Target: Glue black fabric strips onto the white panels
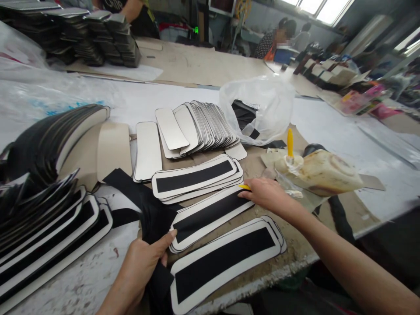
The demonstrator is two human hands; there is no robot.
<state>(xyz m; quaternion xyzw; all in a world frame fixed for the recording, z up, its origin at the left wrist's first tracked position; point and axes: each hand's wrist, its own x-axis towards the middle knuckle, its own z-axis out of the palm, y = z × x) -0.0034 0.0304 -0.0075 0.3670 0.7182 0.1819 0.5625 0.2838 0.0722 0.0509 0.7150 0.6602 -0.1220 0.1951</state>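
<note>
A white panel (199, 237) with rounded corners and a black strip (210, 213) along its middle lies in front of me on a small stack. My left hand (141, 262) grips its left end, thumb on top and the other fingers partly hidden below. At the far right end is my right hand (267, 193), closed around a small yellow tool (244, 187); only its tip shows. Similar black-striped panels lie nearer (226, 267) and farther (197, 177). Black fabric strips (152, 214) are bunched beside my left hand.
Plain white panels (210, 127) are fanned out behind. Stacks of dark-edged pieces (49, 135) stand left. A plastic bag (262, 105) holds black material. To the right lies a stained container (328, 173) with a yellow-handled tool (290, 142). Other people are across the room.
</note>
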